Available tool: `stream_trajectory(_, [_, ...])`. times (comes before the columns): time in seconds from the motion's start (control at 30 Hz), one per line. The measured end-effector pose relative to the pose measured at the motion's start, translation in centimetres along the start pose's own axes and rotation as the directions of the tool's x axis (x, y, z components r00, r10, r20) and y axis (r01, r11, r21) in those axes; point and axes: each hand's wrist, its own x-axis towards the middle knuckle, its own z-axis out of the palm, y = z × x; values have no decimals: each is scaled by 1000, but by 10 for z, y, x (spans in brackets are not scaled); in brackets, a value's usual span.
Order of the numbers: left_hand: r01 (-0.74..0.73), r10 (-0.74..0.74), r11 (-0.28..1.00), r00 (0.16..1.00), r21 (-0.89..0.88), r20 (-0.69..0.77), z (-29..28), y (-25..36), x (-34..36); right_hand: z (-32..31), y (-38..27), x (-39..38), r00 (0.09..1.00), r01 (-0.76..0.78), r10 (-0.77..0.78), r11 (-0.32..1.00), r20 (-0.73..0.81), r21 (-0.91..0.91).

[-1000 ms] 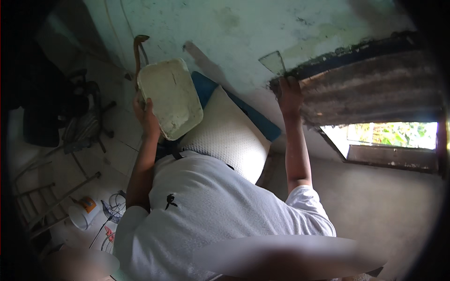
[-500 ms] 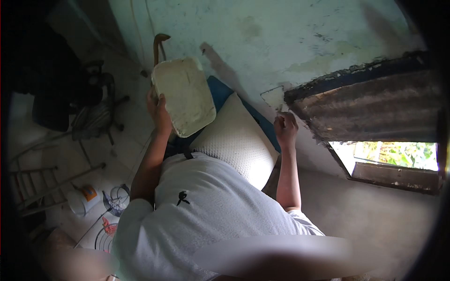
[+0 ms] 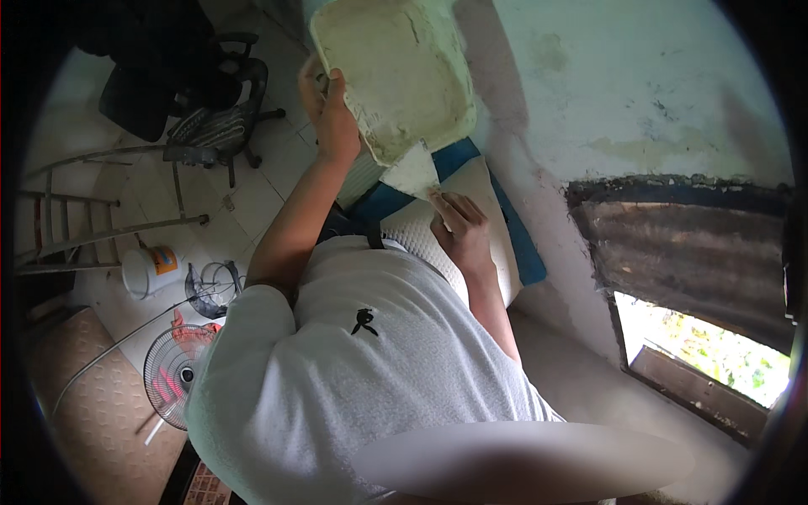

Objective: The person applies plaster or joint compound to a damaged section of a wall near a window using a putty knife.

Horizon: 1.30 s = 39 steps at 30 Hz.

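My left hand (image 3: 338, 124) grips the left side of a shallow cream-coloured plastic basin (image 3: 396, 71), thumb over its rim. A whitish smeared coating covers the basin's inside. In my right hand (image 3: 465, 229) is a putty knife (image 3: 412, 174), its handle mostly hidden by my fingers. Its broad blade bears pale paste and its tip reaches the basin's lower edge; whether it touches cannot be told. Below the blade, in front of my body, is a white textured cushion (image 3: 495, 220) with a blue piece (image 3: 523, 244) behind it.
A worn pale-green wall (image 3: 589, 101) rises ahead. At right is a window opening (image 3: 703, 345) under a dark corrugated panel (image 3: 690, 252). To the left stand an office chair (image 3: 244, 109), a metal ladder (image 3: 67, 223), a white bucket (image 3: 150, 271) and a fan (image 3: 177, 374).
My right hand has brought the putty knife from the wall beside the window leftward to the basin's edge. The basin appears higher in the picture, and the whole view has shifted.
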Motion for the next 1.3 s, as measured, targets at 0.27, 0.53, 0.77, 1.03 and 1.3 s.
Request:
stream_trajectory(0.27, [-128, 108, 979, 985, -156, -134, -14, 40, 17, -7, 26, -31, 926, -319, 339, 461, 168, 828])
stream_trajectory(0.53, [-154, 163, 983, 983, 104, -86, -13, 37, -8, -8, 9, 26, 836, -251, 474, -119, 277, 961])
stream_trajectory(0.77, [-173, 166, 982, 982, -69, -93, -17, 43, -2, -12, 10, 6, 749, -402, 537, -97, 388, 911])
stream_trajectory(1.03, [-265, 263, 952, 964, 152, 33, -20, 30, -8, -32, -6, 26, 854, -464, 506, 640, 118, 613])
stream_trajectory(1.3, [-339, 305, 897, 939, 284, 160, -17, 10, -20, -26, -16, 35, 867, -480, 383, 814, 318, 327])
